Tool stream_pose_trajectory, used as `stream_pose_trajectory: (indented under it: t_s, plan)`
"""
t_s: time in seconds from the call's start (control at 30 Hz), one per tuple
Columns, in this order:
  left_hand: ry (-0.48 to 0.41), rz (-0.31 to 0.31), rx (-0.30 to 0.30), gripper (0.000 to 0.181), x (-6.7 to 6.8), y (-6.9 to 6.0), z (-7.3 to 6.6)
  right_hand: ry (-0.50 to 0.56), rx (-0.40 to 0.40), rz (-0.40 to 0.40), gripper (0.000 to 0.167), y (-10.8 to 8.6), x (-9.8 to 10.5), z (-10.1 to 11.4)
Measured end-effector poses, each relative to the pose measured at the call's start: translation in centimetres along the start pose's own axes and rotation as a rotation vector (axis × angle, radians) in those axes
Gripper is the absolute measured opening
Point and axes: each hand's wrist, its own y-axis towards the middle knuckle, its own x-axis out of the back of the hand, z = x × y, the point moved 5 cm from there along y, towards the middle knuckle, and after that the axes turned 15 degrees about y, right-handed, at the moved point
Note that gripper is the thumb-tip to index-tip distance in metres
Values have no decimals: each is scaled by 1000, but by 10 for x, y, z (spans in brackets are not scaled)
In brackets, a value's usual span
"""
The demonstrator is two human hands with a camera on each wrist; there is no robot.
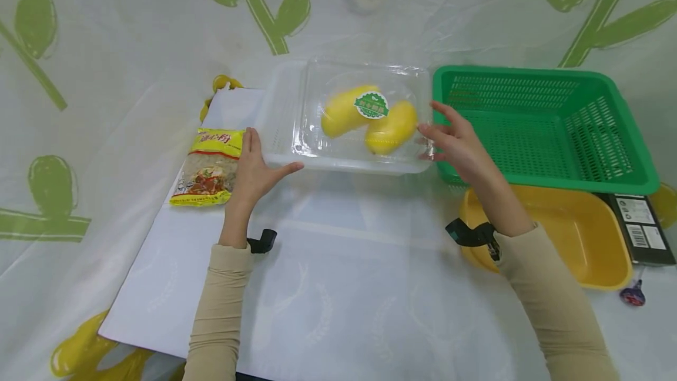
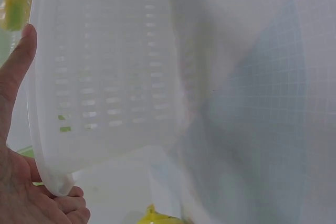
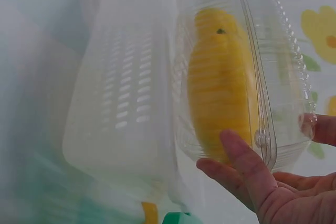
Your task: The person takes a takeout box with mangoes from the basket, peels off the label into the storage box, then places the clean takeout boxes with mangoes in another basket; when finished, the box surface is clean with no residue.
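In the head view, the white basket [image 1: 280,110] stood on the desk [image 1: 344,287], and a clear container [image 1: 312,87] with two yellow fruits [image 1: 392,128] was over its top. Only this view showed the green label [image 1: 371,105]. To the left of the white basket lay a yellow packet [image 1: 208,169]; to the right was the green basket [image 1: 518,140], and farther right and nearer to the person, the yellow basin [image 1: 592,240].

From above, the left hand [image 1: 254,169] appeared spread at the white basket's left end. The left wrist view showed it better: fingers curled beneath the rim, thumb along it. The right hand [image 1: 457,143] held the clear container by its right end; the right wrist view revealed thumb and fingers on different sides. Whether the container touched the white basket could not be told.
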Motion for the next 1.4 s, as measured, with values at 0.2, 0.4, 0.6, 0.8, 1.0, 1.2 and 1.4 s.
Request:
stream_pose_trajectory:
  t_s: [0.2,0.4,0.6,0.8,1.0,1.2,1.4]
  plan:
    - [-11,5,4,126,-1,0,0,3,50,6,68,-17,-1,0]
    - [-17,15,20,110,-1,2,1,-16,75,47,66,-31,-3,-2]
    - [-10,40,37,109,-2,4,1,-23,81,61,63,-40,-9,-9]
    - [3,41,42,112,-1,4,1,-9,102,87,62,-55,-15,-16]
    - [24,28,25,113,-1,4,0,-5,109,111,62,-71,-19,-27]
    - [19,18,16,118,-2,3,0,-16,118,109,63,-88,-20,-44]
    - [6,-13,-2,130,0,1,1,40,200,121,60,-105,-21,-59]
